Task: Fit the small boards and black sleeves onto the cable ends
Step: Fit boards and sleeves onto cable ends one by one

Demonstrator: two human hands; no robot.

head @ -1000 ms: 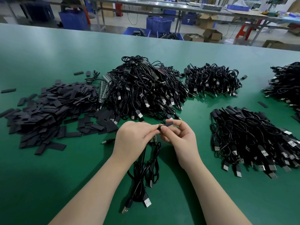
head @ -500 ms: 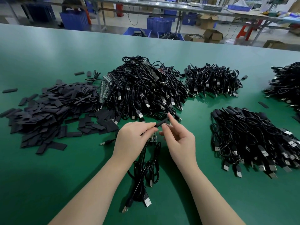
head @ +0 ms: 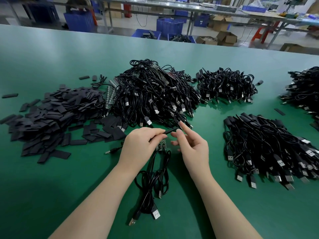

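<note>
No legible text, label, brand, number or sign anywhere in view. The USB plugs in the cable piles show only bare metal faces, and the cardboard boxes and blue crates at the far side carry no print that can be made out.
</note>
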